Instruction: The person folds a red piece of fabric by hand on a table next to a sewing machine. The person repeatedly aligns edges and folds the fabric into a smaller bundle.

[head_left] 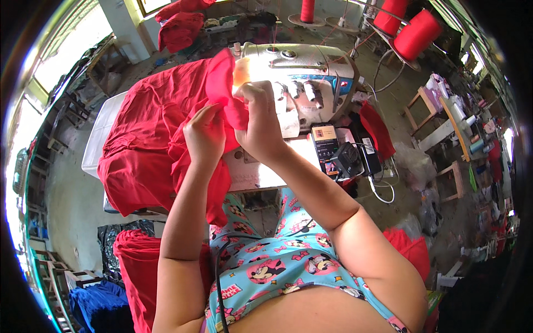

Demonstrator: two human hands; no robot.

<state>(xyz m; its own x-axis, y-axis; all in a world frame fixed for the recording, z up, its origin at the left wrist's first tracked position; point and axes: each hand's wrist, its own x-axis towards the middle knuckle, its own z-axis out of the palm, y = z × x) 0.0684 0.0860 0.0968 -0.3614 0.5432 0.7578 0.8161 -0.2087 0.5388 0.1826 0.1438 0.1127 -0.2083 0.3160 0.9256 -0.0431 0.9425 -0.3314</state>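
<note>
Pinching red cloth w/ L hand and R hand, the person was at a sewing machine, upper ctr of frame.
L hand gripped the cloth btwn thumb and fingertips; R hand, a bit higher and just to the right, was curled w/ its fingertips closed on the same raised, folded part. Rest of the cloth spread over the counter toward left of frame, w/ one strip hanging past the near edge, approx mid-frame. Phone w/ lit screen lay right of ctr, a blk adapter at its side, wht cable looping below. Lg red thread cones stood upper right. Lower left: red cloth pile, plus blue cloth nr the corner.
</note>
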